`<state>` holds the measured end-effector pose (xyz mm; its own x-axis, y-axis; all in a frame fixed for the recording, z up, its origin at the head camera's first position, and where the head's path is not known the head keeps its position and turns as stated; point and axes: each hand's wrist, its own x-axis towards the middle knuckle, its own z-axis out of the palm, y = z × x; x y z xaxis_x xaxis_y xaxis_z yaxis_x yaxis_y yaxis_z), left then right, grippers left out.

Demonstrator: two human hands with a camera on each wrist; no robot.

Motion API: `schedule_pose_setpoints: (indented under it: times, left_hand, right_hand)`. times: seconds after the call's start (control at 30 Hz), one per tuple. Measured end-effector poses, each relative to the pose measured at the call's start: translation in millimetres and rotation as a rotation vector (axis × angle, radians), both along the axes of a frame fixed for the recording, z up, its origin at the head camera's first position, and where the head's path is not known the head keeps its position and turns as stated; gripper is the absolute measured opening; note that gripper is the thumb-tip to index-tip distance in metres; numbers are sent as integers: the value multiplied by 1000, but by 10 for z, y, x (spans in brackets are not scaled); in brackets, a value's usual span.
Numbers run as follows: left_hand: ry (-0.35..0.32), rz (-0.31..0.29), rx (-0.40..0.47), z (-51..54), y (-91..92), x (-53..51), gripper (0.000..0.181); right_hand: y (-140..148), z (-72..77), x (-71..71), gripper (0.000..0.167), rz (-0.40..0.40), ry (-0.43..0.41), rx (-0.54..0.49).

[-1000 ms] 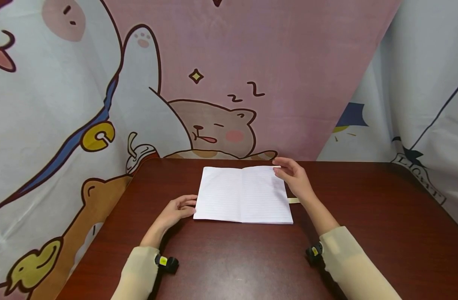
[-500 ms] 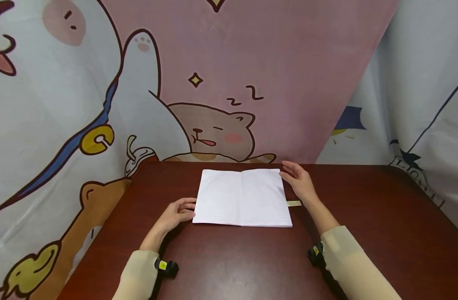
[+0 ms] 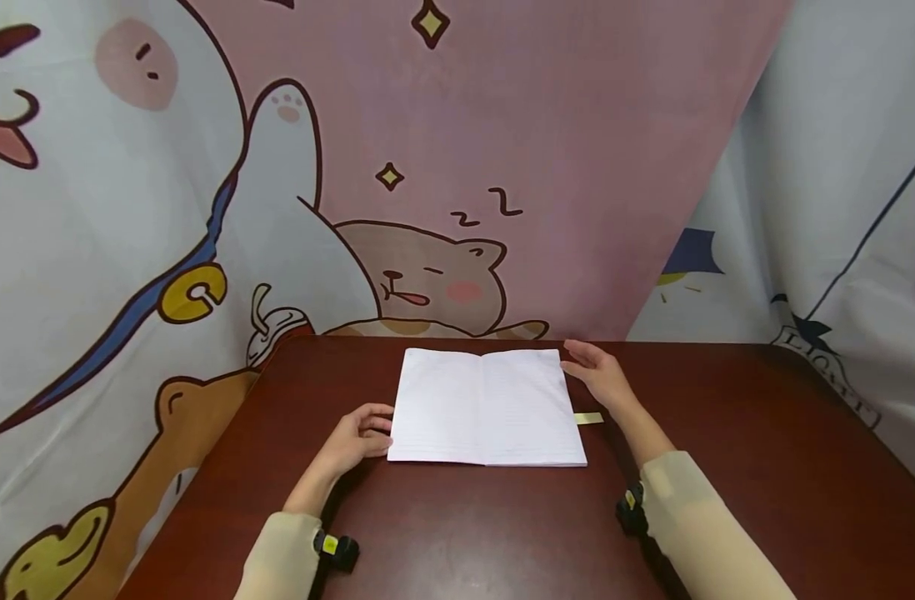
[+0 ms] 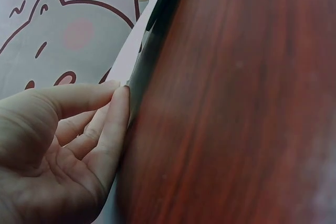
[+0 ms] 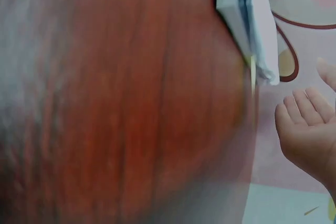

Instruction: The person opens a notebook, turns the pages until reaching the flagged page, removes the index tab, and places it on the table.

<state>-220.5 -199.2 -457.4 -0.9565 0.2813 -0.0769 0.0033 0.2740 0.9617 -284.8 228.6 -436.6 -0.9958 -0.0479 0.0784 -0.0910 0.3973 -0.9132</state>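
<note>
A notebook [image 3: 442, 408] lies spread at its middle on the dark wooden table, showing two white ruled pages. At its left edge, my left hand [image 3: 356, 437] pinches the page edge between thumb and finger; the left wrist view shows the fingertips meeting at the white edge [image 4: 128, 56]. My right hand [image 3: 603, 379] hovers beside the upper right corner with its fingers loosely bent and nothing in them. From the right wrist view, a gap separates this hand from the notebook's thick side [image 5: 247, 19]. A pale yellow strip [image 3: 588, 418] sticks out from the right edge.
The brown table [image 3: 472, 533] reaches back to a hanging cloth [image 3: 592, 167] printed with cartoon animals. White cloth [image 3: 840, 208] hangs on the right. A small black camera sits on each wrist, below the cream sleeves [image 3: 708, 517].
My right hand has drawn off the upper right page corner, slightly to the right. The left hand keeps its place at the left edge. The head view has tilted up a little.
</note>
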Motion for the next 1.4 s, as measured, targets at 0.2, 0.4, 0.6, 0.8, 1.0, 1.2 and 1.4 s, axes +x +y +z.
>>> schedule_pose_setpoints:
  times: [0.2,0.4,0.6,0.8,1.0,1.2,1.4]
  left_hand:
    - [8,-16,-10,0,-10,-26,51]
    - [6,-27,-26,-19,-29,-32,50]
    - [2,-29,-24,-49,-42,-31,49]
    - [24,-37,-46,-67,-59,-38,50]
    - [31,-45,-54,-85,-79,-48,50]
    - [42,-32,-85,-105,-91,-29,49]
    - [63,-28,-97,-105,-73,-57,48]
  right_hand:
    - [34,-99,-78,54,44,-6,108]
    - [64,-227,-150,55,135,13,206]
    - [62,-283,-175,56,122,-32,278]
    - [55,-320,-194,58,153,20,329]
    - [59,-338,-196,58,176,49,341]
    - [25,-357,-192,54,172,35,408]
    - [28,-327,-203,50,146,33,399]
